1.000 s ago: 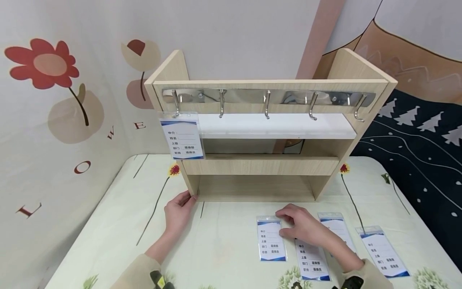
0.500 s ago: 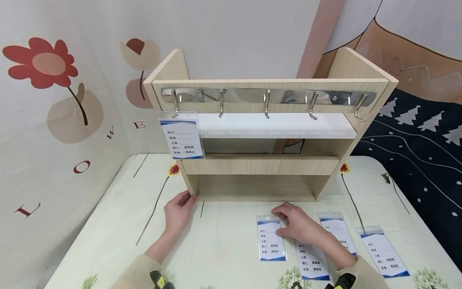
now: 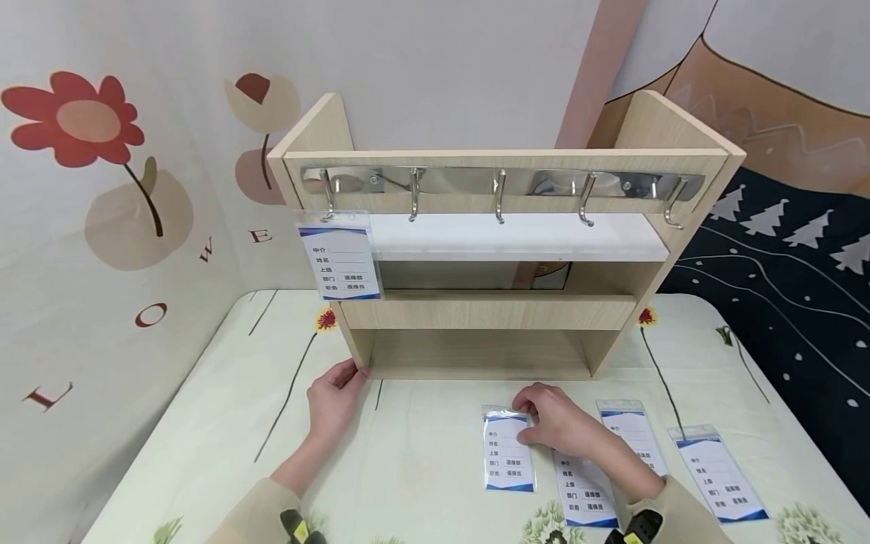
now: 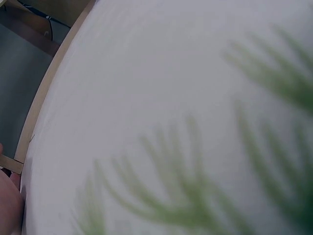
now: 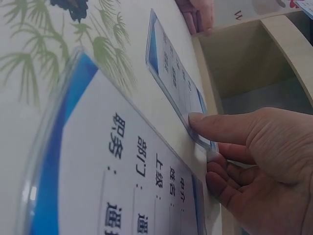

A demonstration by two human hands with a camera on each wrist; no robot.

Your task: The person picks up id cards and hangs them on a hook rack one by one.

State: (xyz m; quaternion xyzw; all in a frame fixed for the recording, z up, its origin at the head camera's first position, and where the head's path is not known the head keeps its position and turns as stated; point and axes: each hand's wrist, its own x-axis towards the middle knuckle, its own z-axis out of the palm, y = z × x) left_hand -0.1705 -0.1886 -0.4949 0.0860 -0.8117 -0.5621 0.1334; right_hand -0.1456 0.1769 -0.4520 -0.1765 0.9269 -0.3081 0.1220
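- Done: one badge (image 3: 343, 261) hangs from the leftmost hook (image 3: 328, 189) of the wooden shelf (image 3: 489, 311).
- In hand: your right hand (image 3: 560, 423) pinches the nearest badge (image 3: 508, 457) by its upper right corner, over the table (image 3: 421, 453); whether it is fully lifted, you can't tell.
- Steadying, it seems: your left hand (image 3: 334, 400) grips the shelf's lower left corner.
- Left, judging by the layout: that badge plus three other badges (image 3: 586, 495) lying rightward, against four bare hooks (image 3: 499, 198).

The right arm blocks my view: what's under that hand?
The right hand pinches one badge. In the head view, a second badge shows below, its top covered; anything wholly beneath is hidden.
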